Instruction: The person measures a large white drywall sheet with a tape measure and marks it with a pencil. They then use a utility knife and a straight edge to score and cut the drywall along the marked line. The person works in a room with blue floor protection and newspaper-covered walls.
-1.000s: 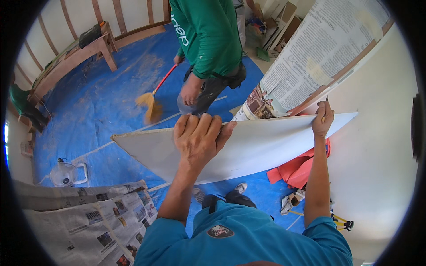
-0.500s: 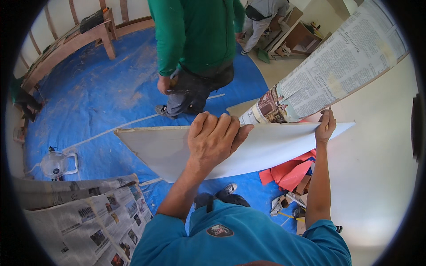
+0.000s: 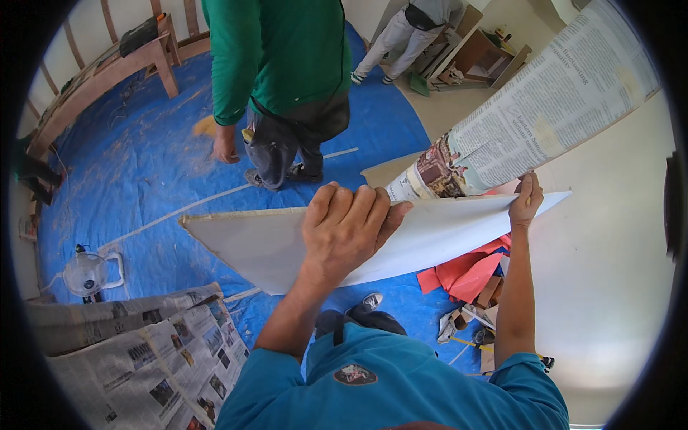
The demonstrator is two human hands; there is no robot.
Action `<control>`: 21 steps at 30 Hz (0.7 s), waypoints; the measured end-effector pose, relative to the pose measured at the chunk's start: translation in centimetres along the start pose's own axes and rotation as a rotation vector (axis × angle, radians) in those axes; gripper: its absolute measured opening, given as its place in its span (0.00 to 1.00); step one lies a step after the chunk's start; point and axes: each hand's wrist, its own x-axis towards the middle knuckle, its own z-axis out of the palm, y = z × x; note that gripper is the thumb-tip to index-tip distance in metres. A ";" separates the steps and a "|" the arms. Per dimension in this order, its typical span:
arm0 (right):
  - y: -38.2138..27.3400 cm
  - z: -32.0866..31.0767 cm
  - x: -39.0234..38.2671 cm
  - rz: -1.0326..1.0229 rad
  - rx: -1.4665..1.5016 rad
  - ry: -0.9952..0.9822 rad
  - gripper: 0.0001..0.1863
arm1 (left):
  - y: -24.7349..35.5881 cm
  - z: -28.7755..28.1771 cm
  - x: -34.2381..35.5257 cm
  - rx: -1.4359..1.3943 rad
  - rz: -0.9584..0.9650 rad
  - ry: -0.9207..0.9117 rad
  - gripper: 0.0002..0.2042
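Board [image 3: 265,244] is in front of the chest, right end by the wall [image 3: 609,287]; left hand [image 3: 349,226] hooked over its top edge, right hand [image 3: 527,202] gripping the same edge farther right. Top-edge-only hold: uneven lift or a slip could swing it into the wall or papered column [image 3: 530,107], can't tell if touching. Co-worker [image 3: 287,64] backing up could knock the left corner.
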 end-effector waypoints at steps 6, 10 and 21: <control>1.0 -0.2 -0.2 -0.040 -0.036 -0.017 0.19 | -0.2 0.2 -0.2 0.048 0.008 0.003 0.16; 4.1 -0.1 -0.6 -0.080 -0.008 0.020 0.20 | -0.3 0.1 -0.3 0.086 0.022 -0.040 0.17; 8.3 -0.2 -1.8 0.010 0.233 0.061 0.18 | -0.1 -0.1 -0.9 0.123 0.023 -0.111 0.16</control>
